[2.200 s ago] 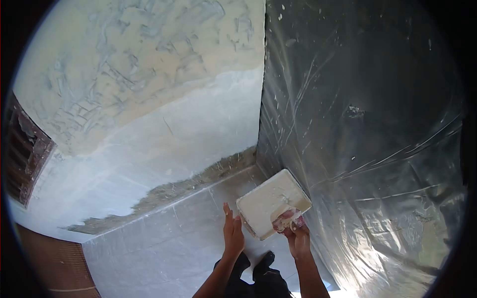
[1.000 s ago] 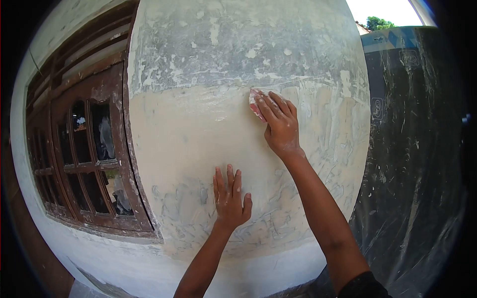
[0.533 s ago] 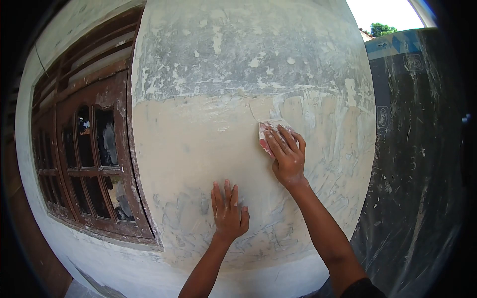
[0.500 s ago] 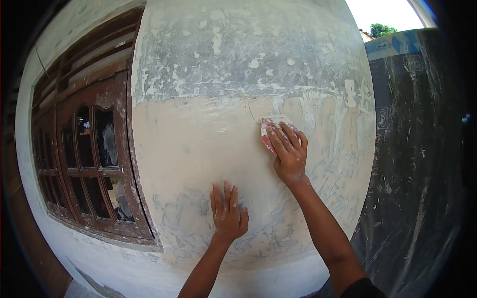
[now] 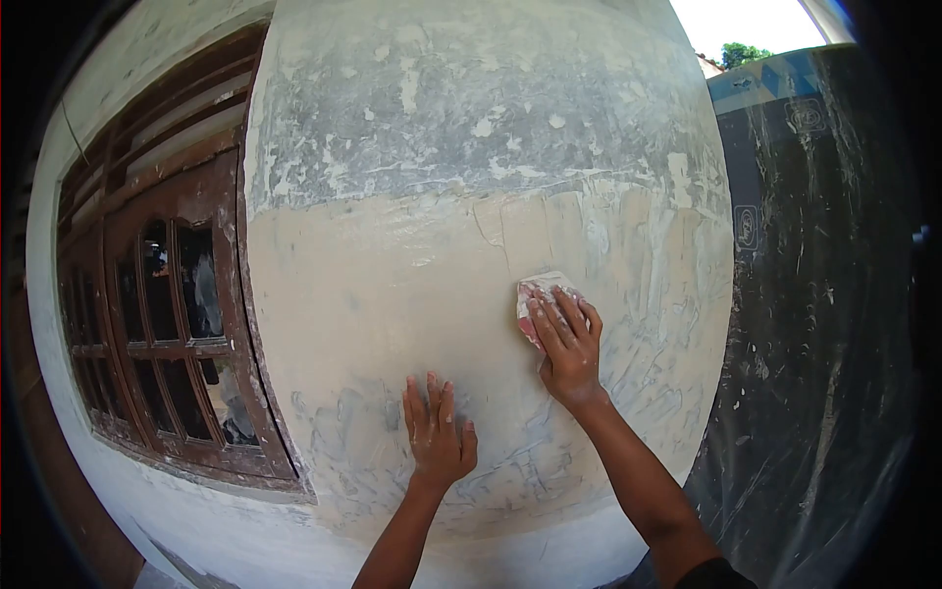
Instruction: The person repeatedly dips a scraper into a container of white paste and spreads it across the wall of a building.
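My right hand (image 5: 573, 361) presses a flat scraper (image 5: 528, 302) against the wall (image 5: 363, 265). The scraper is reddish and smeared with whitish putty, and the fingers lie over its face and hide much of it. Lower and to the left, my left hand (image 5: 439, 444) rests flat on the plastered surface, fingers pointing up and thumb apart, with nothing in it. Around both hands the wall carries a beige coat, smooth at the left and ridged and streaked with grey at the right and below. White specks dot the fingers of both hands.
A brown wooden window (image 5: 172, 324) with small glass panes and slats above is set in the wall at left. On the right stands a dark sheet (image 5: 805, 294) with white streaks and a blue top band. Rough grey wall (image 5: 451, 108) shows above the beige coat.
My right hand has slid down the wall with the scraper, leaving a smoother strip with a thin edge line above it. My left hand stays flat on the wall; the view has shifted slightly.
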A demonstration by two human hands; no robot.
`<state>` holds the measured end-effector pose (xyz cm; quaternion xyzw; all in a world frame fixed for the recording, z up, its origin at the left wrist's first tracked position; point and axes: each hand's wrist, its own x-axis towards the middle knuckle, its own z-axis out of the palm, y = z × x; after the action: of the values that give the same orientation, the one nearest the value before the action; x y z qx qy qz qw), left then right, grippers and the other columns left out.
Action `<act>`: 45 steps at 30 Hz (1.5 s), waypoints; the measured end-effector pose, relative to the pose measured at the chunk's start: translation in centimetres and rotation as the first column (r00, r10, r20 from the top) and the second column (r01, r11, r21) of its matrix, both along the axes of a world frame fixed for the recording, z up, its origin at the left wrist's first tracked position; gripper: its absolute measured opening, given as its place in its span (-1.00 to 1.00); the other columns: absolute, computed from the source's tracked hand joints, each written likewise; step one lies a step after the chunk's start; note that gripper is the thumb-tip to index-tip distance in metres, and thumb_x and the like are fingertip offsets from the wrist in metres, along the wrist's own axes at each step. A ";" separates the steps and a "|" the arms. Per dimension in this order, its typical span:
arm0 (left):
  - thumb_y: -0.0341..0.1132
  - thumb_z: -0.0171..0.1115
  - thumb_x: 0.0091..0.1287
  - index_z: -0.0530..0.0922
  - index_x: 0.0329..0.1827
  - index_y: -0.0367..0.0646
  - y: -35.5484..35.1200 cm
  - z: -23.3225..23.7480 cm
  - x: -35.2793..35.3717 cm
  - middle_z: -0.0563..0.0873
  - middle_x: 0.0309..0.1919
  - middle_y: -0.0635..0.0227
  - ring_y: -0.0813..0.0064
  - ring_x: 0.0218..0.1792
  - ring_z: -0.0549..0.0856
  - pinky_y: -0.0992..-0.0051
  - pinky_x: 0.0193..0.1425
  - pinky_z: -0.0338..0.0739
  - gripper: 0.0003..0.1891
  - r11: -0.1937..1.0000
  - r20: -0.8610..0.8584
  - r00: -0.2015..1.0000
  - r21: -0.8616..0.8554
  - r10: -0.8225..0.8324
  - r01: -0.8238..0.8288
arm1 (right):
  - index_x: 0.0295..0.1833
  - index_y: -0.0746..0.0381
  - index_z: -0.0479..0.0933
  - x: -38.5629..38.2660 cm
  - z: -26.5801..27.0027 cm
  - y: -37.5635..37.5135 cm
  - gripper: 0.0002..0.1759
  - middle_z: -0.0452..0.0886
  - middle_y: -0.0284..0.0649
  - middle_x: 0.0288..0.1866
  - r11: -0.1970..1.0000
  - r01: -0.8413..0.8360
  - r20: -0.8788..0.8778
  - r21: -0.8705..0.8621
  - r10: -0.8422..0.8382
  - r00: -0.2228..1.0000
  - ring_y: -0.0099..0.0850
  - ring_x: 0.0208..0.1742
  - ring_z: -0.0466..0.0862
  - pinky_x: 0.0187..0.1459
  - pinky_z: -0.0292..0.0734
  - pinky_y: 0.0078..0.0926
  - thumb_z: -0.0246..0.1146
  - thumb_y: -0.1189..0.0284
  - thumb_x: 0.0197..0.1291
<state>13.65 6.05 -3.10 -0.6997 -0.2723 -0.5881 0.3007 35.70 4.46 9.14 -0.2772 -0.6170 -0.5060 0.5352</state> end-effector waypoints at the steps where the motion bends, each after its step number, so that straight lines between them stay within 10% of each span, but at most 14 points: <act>1: -0.30 0.04 0.43 0.17 0.61 -0.37 0.0 0.1 0.0 0.17 0.63 -0.29 -0.53 0.61 0.03 -0.44 0.57 -0.07 -0.31 1.000 0.007 1.000 0.004 0.001 -0.001 | 0.30 0.29 0.64 0.1 1.1 -0.4 -0.41 0.69 -0.14 0.33 0.999 -0.008 -0.008 0.048 0.008 1.000 -0.15 0.49 0.54 0.50 0.19 0.07 0.21 0.74 0.08; 8: -0.29 0.03 0.44 0.14 0.63 -0.35 0.0 -0.1 0.0 0.18 0.62 -0.30 -0.51 0.62 0.04 -0.43 0.58 -0.09 -0.30 1.000 0.008 1.000 0.006 0.029 -0.029 | 0.37 0.34 0.55 1.3 8.3 1.3 -0.32 0.60 -0.07 0.43 0.999 0.042 -0.011 -0.010 -0.042 0.999 -0.08 0.54 0.47 0.56 0.14 0.07 0.18 0.77 0.03; 17: -0.28 0.02 0.46 0.15 0.61 -0.38 0.2 -0.7 -0.4 0.19 0.60 -0.35 -0.46 0.63 0.04 -0.33 0.63 -0.14 -0.32 1.000 0.024 1.000 -0.003 -0.006 0.006 | 0.37 0.35 0.56 1.0 -5.2 -1.2 -0.29 0.63 0.00 0.40 0.989 -0.038 -0.024 -0.145 0.035 0.999 -0.06 0.54 0.49 0.56 0.09 0.09 0.15 0.78 0.00; 24: -0.27 0.04 0.45 0.28 0.53 -0.43 0.4 -0.8 -0.7 0.27 0.59 -0.28 -0.40 0.64 0.09 -0.24 0.67 -0.11 -0.37 0.999 0.036 0.998 0.011 0.046 -0.047 | 0.37 0.32 0.58 -1.6 5.2 -0.3 -0.32 0.63 -0.06 0.41 0.996 -0.080 -0.017 -0.028 0.080 0.997 -0.10 0.52 0.51 0.56 0.10 0.03 0.12 0.78 0.05; 35: -0.27 0.08 0.41 0.30 0.51 -0.42 0.5 -1.3 -1.0 0.32 0.56 -0.30 -0.40 0.62 0.13 -0.24 0.67 -0.08 -0.37 0.999 0.024 1.000 0.030 0.018 -0.019 | 0.30 0.33 0.62 -0.4 -9.1 -2.0 -0.34 0.67 -0.06 0.36 0.977 -0.068 -0.009 -0.201 0.067 0.998 -0.10 0.52 0.52 0.57 0.10 0.12 0.20 0.72 -0.04; 45: -0.30 0.05 0.42 0.20 0.57 -0.43 0.8 -1.7 -1.1 0.22 0.61 -0.28 -0.41 0.64 0.06 -0.28 0.66 -0.13 -0.33 0.999 -0.006 0.999 -0.003 0.040 -0.040 | 0.34 0.23 0.61 -3.6 9.9 -0.2 -0.33 0.67 -0.11 0.34 0.996 -0.082 0.075 0.032 0.079 0.994 -0.16 0.52 0.51 0.55 0.17 0.01 0.18 0.77 0.04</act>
<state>12.58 6.85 -4.79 -0.6964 -0.2863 -0.5793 0.3122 32.10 4.27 19.08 -0.2237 -0.6382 -0.5045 0.5368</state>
